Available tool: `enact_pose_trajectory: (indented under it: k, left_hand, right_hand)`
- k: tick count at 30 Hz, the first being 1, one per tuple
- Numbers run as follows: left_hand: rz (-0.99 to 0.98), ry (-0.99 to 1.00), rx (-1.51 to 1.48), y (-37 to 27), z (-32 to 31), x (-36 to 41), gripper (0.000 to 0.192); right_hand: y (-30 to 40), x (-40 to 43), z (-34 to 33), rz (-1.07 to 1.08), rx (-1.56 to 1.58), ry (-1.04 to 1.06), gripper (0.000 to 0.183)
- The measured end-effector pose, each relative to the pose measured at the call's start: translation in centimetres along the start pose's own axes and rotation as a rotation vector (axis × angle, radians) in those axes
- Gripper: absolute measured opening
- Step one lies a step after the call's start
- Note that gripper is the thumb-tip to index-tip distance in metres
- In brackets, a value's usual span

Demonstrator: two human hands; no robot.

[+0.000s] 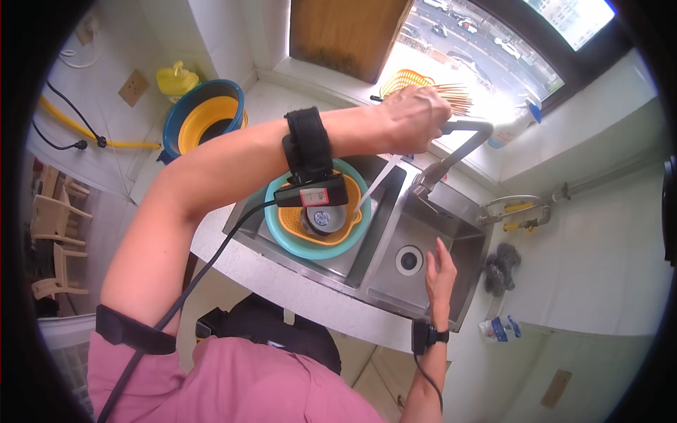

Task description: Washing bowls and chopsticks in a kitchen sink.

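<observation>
My left hand is closed around the end of the grey faucet spout. A stream of water runs from beneath that hand down into a teal plastic basin in the left sink bowl. Inside the basin sits an orange plastic colander, and in it lies a small ceramic bowl with a blue motif, apparently stacked on a darker one. The strapped device on my left wrist hides part of them. My right hand hovers over the right sink bowl, fingers apart and holding nothing.
Blue and yellow basins stand on the left counter near a yellow bottle. On the windowsill are a yellow basket, chopsticks, a spray bottle and a wooden board. Steel-wool scrubbers lie right of the sink.
</observation>
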State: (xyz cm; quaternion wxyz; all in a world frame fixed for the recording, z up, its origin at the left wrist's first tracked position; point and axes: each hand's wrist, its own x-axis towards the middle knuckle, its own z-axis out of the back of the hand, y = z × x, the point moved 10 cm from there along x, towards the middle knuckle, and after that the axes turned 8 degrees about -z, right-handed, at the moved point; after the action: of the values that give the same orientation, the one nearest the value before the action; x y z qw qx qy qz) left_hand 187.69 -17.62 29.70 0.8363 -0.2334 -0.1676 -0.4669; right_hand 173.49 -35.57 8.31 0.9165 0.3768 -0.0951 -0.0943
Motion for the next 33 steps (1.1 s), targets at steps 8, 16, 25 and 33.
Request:
enact_pose_trajectory:
  k: [8, 16, 25, 33]
  left_hand:
    - [-0.039, -0.361, -0.064, -2.1, 3.3, -3.2, 0.050]
    - [0.829, -0.038, -0.247, 9.7, -16.3, -28.9, 0.020]
    - [1.190, 0.449, -0.076, 14.5, -27.8, -36.6, 0.020]
    - [1.200, 0.313, -0.116, 13.5, -24.2, -33.5, 0.019]
  right_hand:
    - [-4.3, -4.9, -7.5, -0.366, 0.562, 0.261, 0.022]
    - [-0.7, -9.0, -15.3, -0.628, 0.903, 0.567, 0.027]
    - [-3.5, -14.0, -15.7, -0.840, 0.800, 0.492, 0.022]
    - [-2.4, -11.6, -19.6, -0.881, 0.865, 0.546, 0.026]
